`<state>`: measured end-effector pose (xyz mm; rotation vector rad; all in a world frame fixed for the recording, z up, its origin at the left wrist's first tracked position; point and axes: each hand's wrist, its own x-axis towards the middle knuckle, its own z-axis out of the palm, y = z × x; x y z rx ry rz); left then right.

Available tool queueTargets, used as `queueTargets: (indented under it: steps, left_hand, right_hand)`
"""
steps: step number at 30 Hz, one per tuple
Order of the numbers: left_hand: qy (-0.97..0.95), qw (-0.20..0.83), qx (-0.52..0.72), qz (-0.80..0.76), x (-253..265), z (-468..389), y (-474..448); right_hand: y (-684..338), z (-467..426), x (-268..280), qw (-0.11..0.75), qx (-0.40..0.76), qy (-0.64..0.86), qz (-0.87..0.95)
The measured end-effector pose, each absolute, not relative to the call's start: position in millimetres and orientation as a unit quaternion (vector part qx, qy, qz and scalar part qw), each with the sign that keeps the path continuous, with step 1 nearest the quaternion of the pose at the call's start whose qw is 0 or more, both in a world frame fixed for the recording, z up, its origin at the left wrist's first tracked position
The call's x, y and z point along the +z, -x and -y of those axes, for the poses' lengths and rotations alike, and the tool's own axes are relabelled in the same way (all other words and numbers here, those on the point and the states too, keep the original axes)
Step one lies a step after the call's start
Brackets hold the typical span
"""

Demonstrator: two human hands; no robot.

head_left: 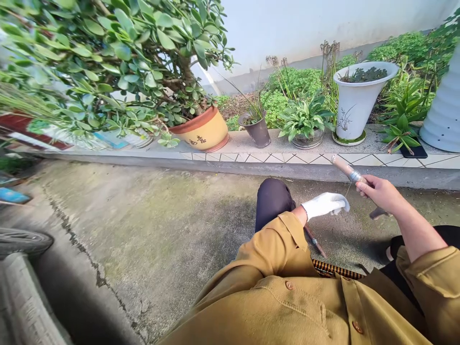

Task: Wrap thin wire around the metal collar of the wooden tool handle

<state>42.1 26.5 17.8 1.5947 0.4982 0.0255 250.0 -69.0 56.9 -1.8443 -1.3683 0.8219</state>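
My right hand (379,191) is bare and wrapped round a hand tool with a pale wooden handle (343,167). Silvery wire is coiled round the handle (355,176) just above my fingers. A dark, flat end (379,213) shows below the hand; its exact kind is unclear. My left hand (325,205) wears a white knitted glove, its fingers curled together on a thin wire (348,190) that runs up to the coil. Below the left wrist, a slim reddish-brown stick-like tool (315,242) is partly hidden by my sleeve.
Ahead runs a low tiled ledge (247,157) bearing a yellow pot (203,129), a grey pot (257,132), a leafy plant (307,117) and a tall white planter (359,105). A dark flat object (415,149) lies there. A striped seat (338,270) is beneath me; a tyre (23,239) stands left.
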Motion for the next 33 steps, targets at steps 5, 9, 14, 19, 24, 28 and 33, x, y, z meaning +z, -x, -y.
queueTargets:
  steps: [5, 9, 14, 19, 24, 28, 33]
  left_hand:
    - [-0.717, 0.680, -0.024, -0.151, 37, -52, -37]
    - [-0.772, 0.613, -0.068, -0.152, 53, -72, -39]
    - [-0.811, 0.555, -0.062, -0.177, 57, -99, -50]
    - [-0.751, 0.640, -0.044, -0.159, 37, -114, -70]
    - [-0.695, 0.691, 0.011, -0.196, 8, -122, -91]
    - [-0.712, 0.683, -0.012, -0.165, 7, -117, -90]
    - [-0.708, 0.690, -0.079, -0.129, 24, -98, -81]
  right_hand:
    - [-268, 39, 58, 0.191, 0.188, 0.801, 0.535]
    - [-273, 30, 49, 0.038, 0.151, 0.801, 0.578]
    - [-262, 42, 51, -0.041, 0.472, 0.590, 0.654]
    - [-266, 46, 87, 0.068, 0.622, 0.480, 0.615]
    - [-283, 27, 96, 0.255, 0.532, 0.589, 0.552]
    - [-284, 18, 83, 0.373, 0.459, 0.686, 0.424]
    - [-289, 24, 76, 0.283, 0.364, 0.787, 0.410]
